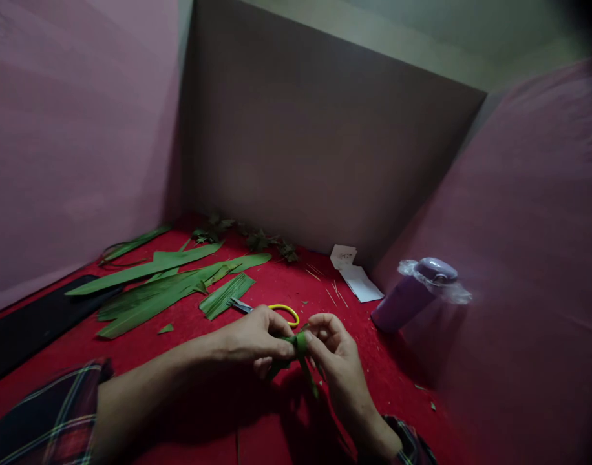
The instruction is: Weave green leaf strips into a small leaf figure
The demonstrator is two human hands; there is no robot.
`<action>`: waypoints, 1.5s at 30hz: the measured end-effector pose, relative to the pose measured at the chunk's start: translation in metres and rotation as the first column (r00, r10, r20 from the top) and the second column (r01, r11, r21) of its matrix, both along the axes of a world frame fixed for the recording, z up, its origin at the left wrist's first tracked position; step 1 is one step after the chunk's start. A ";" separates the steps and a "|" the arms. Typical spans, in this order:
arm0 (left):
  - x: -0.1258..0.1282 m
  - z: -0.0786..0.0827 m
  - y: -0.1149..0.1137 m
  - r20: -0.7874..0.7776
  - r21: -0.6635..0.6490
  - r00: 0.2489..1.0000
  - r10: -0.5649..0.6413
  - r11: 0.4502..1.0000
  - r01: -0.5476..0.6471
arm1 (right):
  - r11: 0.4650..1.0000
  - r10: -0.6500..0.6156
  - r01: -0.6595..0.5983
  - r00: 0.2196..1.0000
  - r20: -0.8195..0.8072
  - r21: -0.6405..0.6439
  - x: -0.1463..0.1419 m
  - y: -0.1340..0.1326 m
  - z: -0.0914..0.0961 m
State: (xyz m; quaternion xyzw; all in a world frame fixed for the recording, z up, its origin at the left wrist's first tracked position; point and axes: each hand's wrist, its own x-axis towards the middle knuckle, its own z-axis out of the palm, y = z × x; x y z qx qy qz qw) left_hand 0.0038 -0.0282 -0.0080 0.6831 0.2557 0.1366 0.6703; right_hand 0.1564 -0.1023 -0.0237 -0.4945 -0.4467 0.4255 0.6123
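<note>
A strip of green leaf is looped between my two hands, low in the middle of the head view. My left hand pinches it from the left side, thumb on top. From the right, my right hand grips the loop between thumb and fingers, and a narrow end of leaf hangs below. Just behind the hands lies a pair of scissors with yellow handles, partly covered by my left hand. The scissor blades rest against a short cut piece of leaf.
Several long green leaves lie on the red cloth to the left, beside a black flat slab. Leafy sprigs, thin sticks and white paper lie farther back. A purple bottle stands right. Pink and grey walls surround the surface.
</note>
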 end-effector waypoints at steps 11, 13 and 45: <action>0.003 -0.003 -0.002 -0.043 0.020 0.999 0.017 1.000 -0.016 | 0.999 -0.004 0.000 0.992 -0.125 -0.037 -0.011 -0.007 0.009; 0.004 -0.003 -0.002 -0.034 0.015 0.999 0.024 1.000 -0.023 | 1.000 0.002 -0.005 0.993 -0.120 -0.029 -0.011 -0.007 0.009; 0.006 0.001 -0.003 0.076 0.016 0.989 0.125 0.992 -0.127 | 0.982 0.050 -0.102 0.953 0.299 0.162 -0.003 -0.010 -0.009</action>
